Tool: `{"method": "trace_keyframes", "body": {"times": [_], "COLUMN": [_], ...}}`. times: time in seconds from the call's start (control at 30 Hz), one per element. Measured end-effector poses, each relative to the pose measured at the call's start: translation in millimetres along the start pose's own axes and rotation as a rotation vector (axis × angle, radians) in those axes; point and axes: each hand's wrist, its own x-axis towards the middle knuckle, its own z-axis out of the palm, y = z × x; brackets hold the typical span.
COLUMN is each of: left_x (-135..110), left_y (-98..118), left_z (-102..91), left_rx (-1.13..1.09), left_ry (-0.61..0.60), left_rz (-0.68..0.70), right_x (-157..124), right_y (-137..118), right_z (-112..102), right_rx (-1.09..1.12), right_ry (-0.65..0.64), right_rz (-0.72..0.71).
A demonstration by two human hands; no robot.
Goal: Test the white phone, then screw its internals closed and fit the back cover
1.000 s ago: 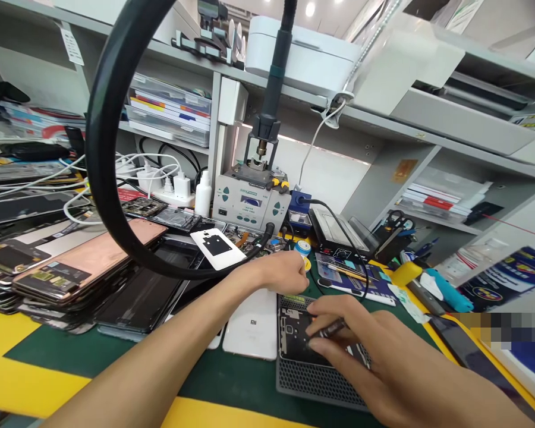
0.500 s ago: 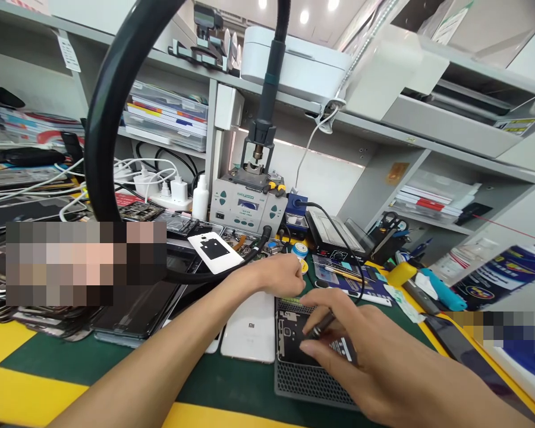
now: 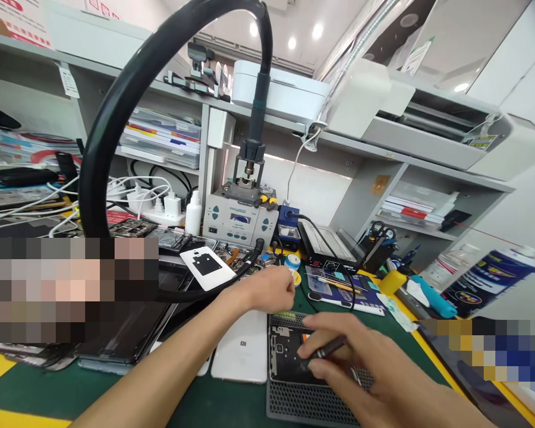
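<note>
My right hand [image 3: 352, 356] pinches a dark pen-shaped tool [image 3: 329, 346] between thumb and fingers, low over an opened phone [image 3: 289, 356] with its black inside showing. The tool slants, and its lower end points towards the phone's middle; I cannot tell if it touches. Under the phone is a grey honeycomb-patterned mat [image 3: 303, 401]. My left hand [image 3: 274, 288] is closed in a fist just beyond the phone's top edge, its fingertips hidden. A white phone back with an MI logo [image 3: 241, 351] lies beside the mat, partly beneath my left wrist.
A thick black hose [image 3: 93, 154] loops over the left side from a grey soldering-type station [image 3: 238, 220]. Small round tubs [image 3: 293, 261] stand beyond my left hand. Tweezers-like tools lie on a blue pad [image 3: 339, 285]. A spray can [image 3: 490, 279] stands at right, stacked dark phones at left.
The view has tilted up and shifted slightly, so the bench things sit lower and to the left. In my right hand the tool now lies more level. My left hand stays closed at the phone's far end.
</note>
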Motion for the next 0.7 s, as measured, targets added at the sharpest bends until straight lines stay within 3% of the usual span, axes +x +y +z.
{"method": "trace_keyframes", "body": {"times": [0.13,0.2,0.4,0.7], "left_x": [3,3,3,4], "left_y": [1,4,18,38], "left_z": [7.8,11.2,12.7,13.1], "left_rx": [0.109,0.171,0.337,0.569], "left_ry": [0.093,0.14,0.169,0.131], "left_rz": [0.026,0.048,0.142,0.161], "right_x": [5,12,18,9], "right_y": [31,47,78,73], "right_z": [-15,-23,-26,-22], "right_rx": [0.321,0.413,0.468,0.466], "right_ry": [0.384,0.509,0.537,0.539], "right_rz": [0.024,0.059,0.171,0.109]}}
